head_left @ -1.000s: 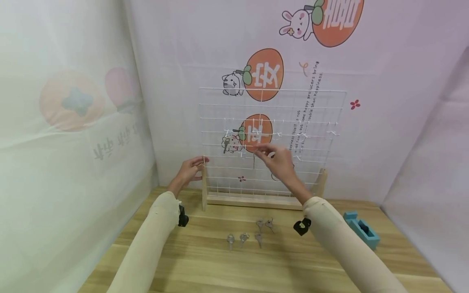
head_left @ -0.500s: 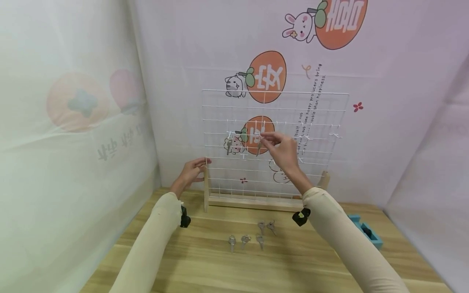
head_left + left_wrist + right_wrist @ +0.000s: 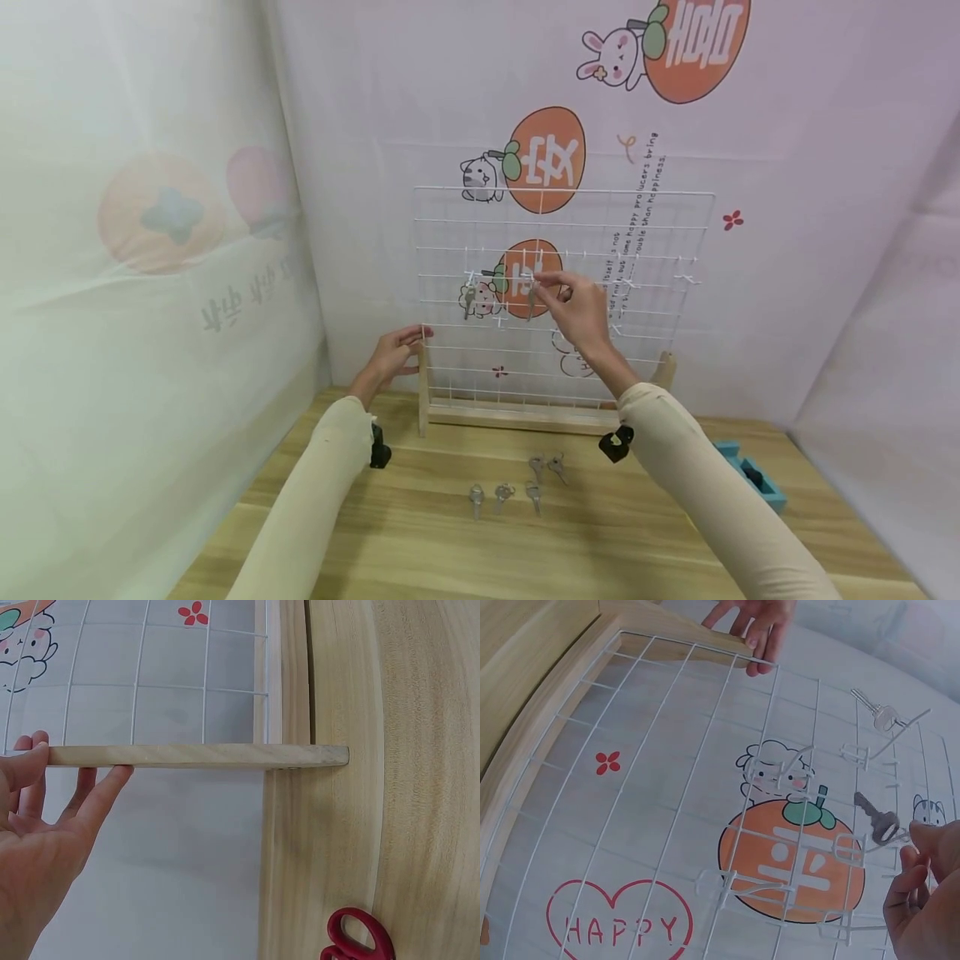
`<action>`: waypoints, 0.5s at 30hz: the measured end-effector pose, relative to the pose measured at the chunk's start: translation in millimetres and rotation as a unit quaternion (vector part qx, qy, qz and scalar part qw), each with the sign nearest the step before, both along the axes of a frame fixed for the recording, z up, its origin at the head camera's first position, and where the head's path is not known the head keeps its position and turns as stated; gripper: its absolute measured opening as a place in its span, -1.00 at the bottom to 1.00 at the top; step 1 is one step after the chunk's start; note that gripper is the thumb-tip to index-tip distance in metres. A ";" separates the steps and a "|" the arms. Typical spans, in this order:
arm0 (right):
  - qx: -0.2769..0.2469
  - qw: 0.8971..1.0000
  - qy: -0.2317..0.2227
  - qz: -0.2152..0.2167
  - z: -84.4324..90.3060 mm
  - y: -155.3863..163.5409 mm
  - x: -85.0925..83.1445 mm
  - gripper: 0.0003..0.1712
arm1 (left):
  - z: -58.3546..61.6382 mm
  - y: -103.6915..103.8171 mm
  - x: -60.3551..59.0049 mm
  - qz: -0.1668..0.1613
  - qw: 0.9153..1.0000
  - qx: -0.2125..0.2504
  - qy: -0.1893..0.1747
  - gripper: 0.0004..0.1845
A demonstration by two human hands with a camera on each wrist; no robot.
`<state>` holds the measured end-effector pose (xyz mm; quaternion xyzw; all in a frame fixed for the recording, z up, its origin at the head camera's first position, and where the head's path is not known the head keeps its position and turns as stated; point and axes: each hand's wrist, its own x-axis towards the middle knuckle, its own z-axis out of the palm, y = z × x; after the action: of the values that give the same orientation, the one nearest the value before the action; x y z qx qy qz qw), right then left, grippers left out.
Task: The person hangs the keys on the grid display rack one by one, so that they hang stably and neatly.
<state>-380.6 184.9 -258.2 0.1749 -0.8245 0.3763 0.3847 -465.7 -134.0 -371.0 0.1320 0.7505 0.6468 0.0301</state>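
Pinched between thumb and fingertips, the right hand has a narrow grip on the bow of a silver key, holding it up at a small white hook on the white wire grid; the key's blade hangs down from the fingers, which fits a hold meant to let the hole in the bow meet the hook's tip. In the right wrist view the key sits right at the hook, but whether it already rests on it I cannot tell. The left hand is not gripping anything: its fingers lie nearly straight against the wooden upright at the grid's left edge, thumb on one side and fingers on the other, apparently to keep the light rack from tipping or sliding while the other hand works on it. Another key already hangs from a hook further left on the same row, so the hooks seem to be filled one by one. Five more keys lie loose on the wooden table just in front of the rack's base, within easy reach of either hand. Red scissor handles show on the table near the left wrist, and a blue box sits at the table's right edge, well apart from the work.
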 end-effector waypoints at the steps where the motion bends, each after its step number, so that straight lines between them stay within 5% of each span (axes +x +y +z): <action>1: 0.001 1.000 0.003 0.001 -1.6 0.8 0.3 -0.77 | -0.5 0.6 -0.4 0.001 1.000 0.000 0.000 -0.53; 8: 0.032 0.999 0.020 0.007 -14.3 7.3 11.5 -0.73 | -1.8 1.7 -2.7 0.000 1.000 -0.004 -0.001 -0.53; 15: 0.076 0.996 -0.010 0.036 -35.6 15.9 25.9 -0.74 | -0.2 1.5 -3.5 -0.004 1.000 -0.006 0.001 -0.54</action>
<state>-354.7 200.8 -293.8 0.2299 -0.8476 0.3279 0.3482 -469.2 -132.5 -371.2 0.1350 0.7536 0.6424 0.0327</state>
